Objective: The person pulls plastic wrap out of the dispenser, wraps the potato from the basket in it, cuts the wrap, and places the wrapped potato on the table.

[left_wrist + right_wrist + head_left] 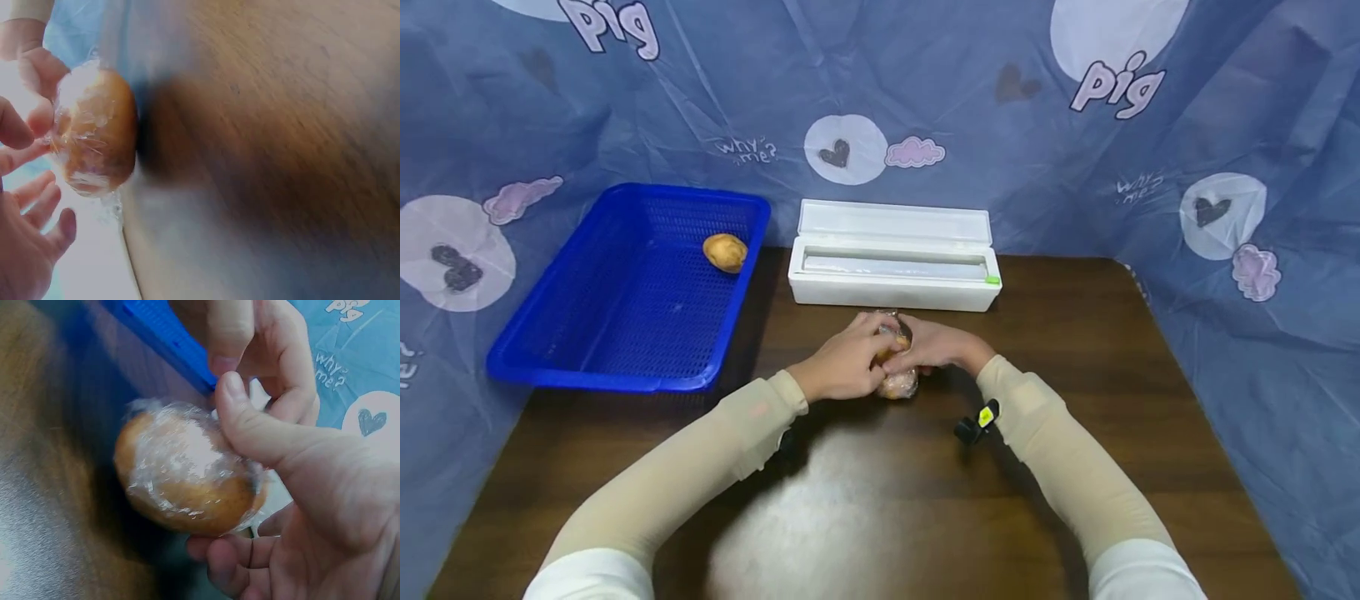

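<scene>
A potato (900, 385) wrapped in clear plastic film (194, 447) is between both hands, over the table in front of the white box. In the right wrist view my right hand (337, 487) grips it, thumb on the upper side and fingertips underneath. My left hand (847, 360) comes from the left, its index finger and thumb at the film near the right thumb. Its other fingers (47, 212) spread loosely beside the potato in the left wrist view. Crinkled film sticks out at the potato's ends.
A blue plastic basket (718, 367) stands at the left, with a bare potato (725, 252) inside. Behind the hands is a white film dispenser box (887, 293), lid raised, a roll (895, 267) inside and a green slider (992, 280). A patterned blue cloth (1037, 167) hangs behind the brown table (1075, 333).
</scene>
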A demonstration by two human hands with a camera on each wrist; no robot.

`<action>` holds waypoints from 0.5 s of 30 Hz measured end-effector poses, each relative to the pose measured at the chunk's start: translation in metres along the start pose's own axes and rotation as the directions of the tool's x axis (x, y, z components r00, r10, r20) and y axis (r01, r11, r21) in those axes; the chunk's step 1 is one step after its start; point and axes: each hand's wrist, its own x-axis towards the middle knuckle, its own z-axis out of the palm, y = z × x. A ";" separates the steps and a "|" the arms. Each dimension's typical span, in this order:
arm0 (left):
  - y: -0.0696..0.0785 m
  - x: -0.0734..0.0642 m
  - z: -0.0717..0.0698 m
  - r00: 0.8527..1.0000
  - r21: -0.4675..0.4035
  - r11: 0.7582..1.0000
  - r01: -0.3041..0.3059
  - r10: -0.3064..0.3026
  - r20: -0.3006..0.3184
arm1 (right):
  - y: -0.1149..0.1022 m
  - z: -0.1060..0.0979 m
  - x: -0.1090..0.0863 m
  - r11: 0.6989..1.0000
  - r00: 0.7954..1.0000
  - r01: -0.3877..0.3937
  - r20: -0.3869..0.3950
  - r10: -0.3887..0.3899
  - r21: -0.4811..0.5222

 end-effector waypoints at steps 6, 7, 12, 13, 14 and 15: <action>0.004 0.003 -0.004 1.000 -0.001 1.000 0.014 -0.014 0.027 | -0.005 -0.009 -0.002 0.998 1.000 -0.003 0.022 0.004 -0.066; 0.004 0.003 -0.005 0.999 0.001 1.000 0.017 -0.017 0.027 | -0.005 -0.010 -0.003 0.998 1.000 0.001 0.026 0.001 -0.064; 0.007 0.005 -0.005 1.000 0.008 1.000 0.022 -0.022 0.018 | -0.003 -0.009 -0.002 0.998 0.999 0.037 0.040 -0.035 -0.056; 0.007 0.004 -0.004 0.999 0.008 1.000 0.026 -0.026 0.020 | -0.003 -0.007 -0.002 0.998 0.998 0.037 0.043 -0.035 -0.059; 0.007 0.002 -0.002 0.999 0.011 0.999 0.032 -0.032 0.022 | -0.001 -0.005 -0.001 0.997 0.998 0.033 0.048 -0.030 -0.070; 0.007 0.000 0.001 0.999 0.008 0.999 0.041 -0.041 0.025 | 0.000 -0.002 0.000 0.997 0.999 0.023 0.051 -0.019 -0.077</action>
